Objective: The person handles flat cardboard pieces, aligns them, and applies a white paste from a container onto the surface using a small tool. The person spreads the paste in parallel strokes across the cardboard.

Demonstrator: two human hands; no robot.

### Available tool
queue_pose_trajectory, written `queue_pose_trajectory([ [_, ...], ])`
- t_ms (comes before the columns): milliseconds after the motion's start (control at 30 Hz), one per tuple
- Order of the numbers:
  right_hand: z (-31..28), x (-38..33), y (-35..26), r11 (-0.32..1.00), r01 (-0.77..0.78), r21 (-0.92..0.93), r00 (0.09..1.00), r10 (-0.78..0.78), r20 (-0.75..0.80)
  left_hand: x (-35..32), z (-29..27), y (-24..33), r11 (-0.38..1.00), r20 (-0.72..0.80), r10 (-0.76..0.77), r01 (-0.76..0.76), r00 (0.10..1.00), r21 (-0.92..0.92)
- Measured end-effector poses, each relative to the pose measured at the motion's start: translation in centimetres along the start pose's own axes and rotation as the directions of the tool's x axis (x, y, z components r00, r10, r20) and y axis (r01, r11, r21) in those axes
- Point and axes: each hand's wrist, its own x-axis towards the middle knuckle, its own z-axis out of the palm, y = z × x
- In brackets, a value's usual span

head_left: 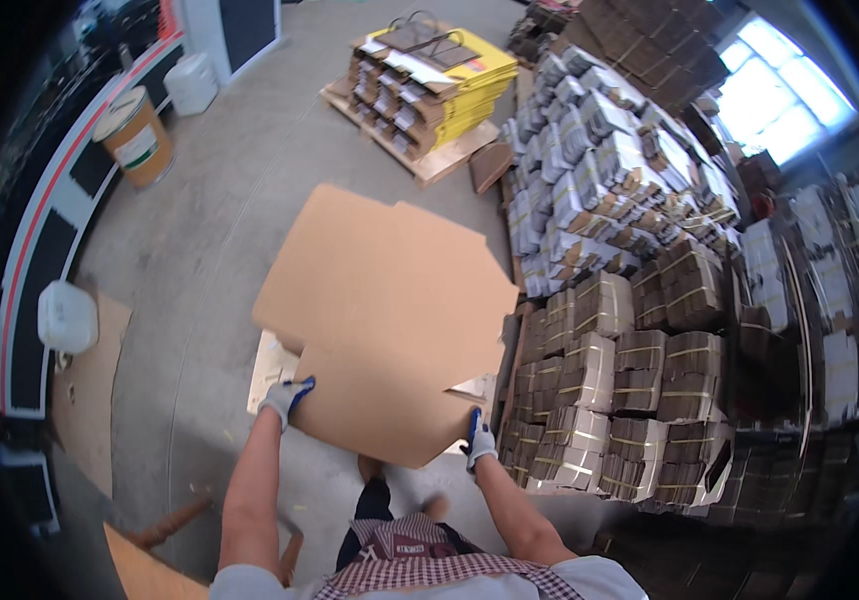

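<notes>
Both hands, in white-and-blue work gloves, are set apart and clamped on the near side edges of a large flat brown cardboard sheet [390,300]: the left hand [288,400] at one side, the right hand [480,442] at the other, with most of the sheet stretching out ahead of them. Far left of the left hand runs a long black-and-white panelled unit [45,245] with a red stripe. Close right of the right hand, strapped bundles of folded brown cardboard [585,365] crowd that side; beyond them rise piled grey-white cardboard bundles [590,160]. Well ahead of both hands, a yellow-and-brown stack [440,85] sits on a wooden pallet [455,160]. Pale wood [267,372], mostly hidden, shows under the sheet beside the left hand. Farther left and ahead stands a brown cylindrical drum [137,135]; smaller, a white plastic jug [68,318] lies left of that hand.
</notes>
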Motion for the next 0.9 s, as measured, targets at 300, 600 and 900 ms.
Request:
queue_pose_trajectory([
  [300, -4.1, 3.9, 1.1, 0.972, 0.136, -0.193, 0.987, -0.149, -0.055, -1.7, 2.8, 1.8, 0.923, -0.169, 0.091, -0.019, 0.981, 0.384],
  [600, -8.3, -0.2, -2.1, 0.939, 0.189, 0.286, 0.905, -0.28, 0.321, -5.4, 0.9, 3.8, 0.991, 0.116, 0.122, -0.115, 0.986, -0.064],
  [900, -11.0, -1.4, -4.5, 0.716, -0.243, 0.654, 0.696, -0.341, 0.632, -11.2, 6.0, 6.6, 0.959, 0.293, 0.144, -0.061, 0.945, -0.275],
])
